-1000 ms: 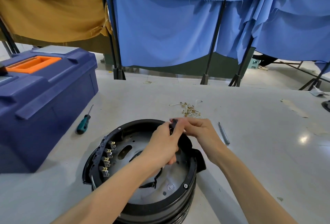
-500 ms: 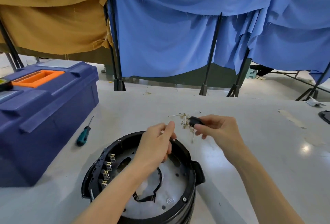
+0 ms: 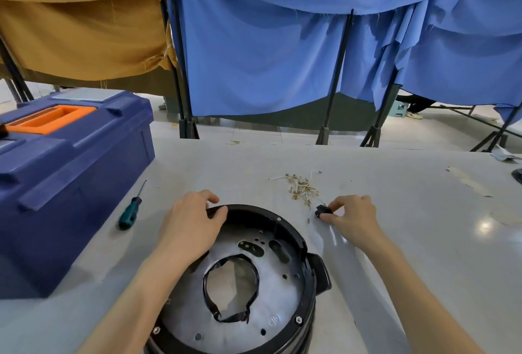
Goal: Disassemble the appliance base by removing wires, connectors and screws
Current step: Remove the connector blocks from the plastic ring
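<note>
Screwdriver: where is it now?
Head view, left side: the screwdriver lies on the table between the toolbox and the base, just left of the left hand.

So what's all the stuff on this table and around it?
appliance base: one, black with a silver plate, near edge of the table
black band: one, looped on the base's plate
small black part: one, by the pile
wire and connector pile: one, white and brass, beyond the base, right
screwdriver: one, green handle, left of the base
toolbox: one, blue, orange handle, far left
table: one, pale grey
curtains: blue and mustard, behind the table
left hand: grips the base's far rim
right hand: pinches the small black part
</note>
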Demonstrator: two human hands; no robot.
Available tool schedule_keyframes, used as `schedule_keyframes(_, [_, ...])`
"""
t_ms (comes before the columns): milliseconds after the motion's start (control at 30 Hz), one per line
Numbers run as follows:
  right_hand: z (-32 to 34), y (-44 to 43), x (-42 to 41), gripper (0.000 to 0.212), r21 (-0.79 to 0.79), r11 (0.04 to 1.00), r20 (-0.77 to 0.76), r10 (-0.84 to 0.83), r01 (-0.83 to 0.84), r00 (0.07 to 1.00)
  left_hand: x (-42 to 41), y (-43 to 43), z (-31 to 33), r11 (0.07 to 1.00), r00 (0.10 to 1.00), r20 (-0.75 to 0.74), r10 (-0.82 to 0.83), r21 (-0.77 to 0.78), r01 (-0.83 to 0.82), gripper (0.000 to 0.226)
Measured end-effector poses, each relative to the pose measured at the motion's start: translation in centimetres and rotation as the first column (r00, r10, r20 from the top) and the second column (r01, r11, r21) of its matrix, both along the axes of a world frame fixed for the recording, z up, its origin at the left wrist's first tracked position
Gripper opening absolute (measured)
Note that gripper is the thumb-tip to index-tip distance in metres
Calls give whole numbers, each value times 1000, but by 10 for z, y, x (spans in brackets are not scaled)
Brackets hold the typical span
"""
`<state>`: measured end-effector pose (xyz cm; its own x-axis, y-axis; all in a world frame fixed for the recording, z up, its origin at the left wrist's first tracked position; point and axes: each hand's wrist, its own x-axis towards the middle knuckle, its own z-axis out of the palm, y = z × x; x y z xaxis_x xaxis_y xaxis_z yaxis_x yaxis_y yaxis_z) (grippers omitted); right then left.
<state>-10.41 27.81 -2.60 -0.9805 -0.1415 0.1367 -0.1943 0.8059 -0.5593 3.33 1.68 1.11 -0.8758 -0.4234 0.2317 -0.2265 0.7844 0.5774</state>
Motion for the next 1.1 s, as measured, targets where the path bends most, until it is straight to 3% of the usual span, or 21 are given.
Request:
schedule_keyframes(167, [-5,1,6,20,-48,999,-32,-15,13,999,-2,-4,-3,998,997,70,22,59,-27,25])
schedule_keyframes(533, [1,-2,18,39,57,996,-16,-66,67,998,-3,-6,0,998,998,65,13,54,-17,22])
schedule_keyframes(733, [23,4,28,49,-157,981,-131,-135,114,982,-1,-10,6,997,997,75,-18,76,12,20])
schedule_keyframes(800, [35,2,36,48,-230,972,-148,-77,41,986,-1,-9,8,996,997,81,-19,85,12,20])
schedule_keyframes(933, [50,-16,65,26,-300,906,6,315,-299,949,-2,-1,8,991,996,81,-31,132,20,23])
schedule_keyframes(1000, [48,-26,74,27,-208,895,67,416,-395,907,-2,3,9,979,996,61,-67,196,54,20])
schedule_keyframes(1100, [48,-32,74,25,-48,913,8,407,-406,914,2,0,9,924,987,-4,-160,350,151,4])
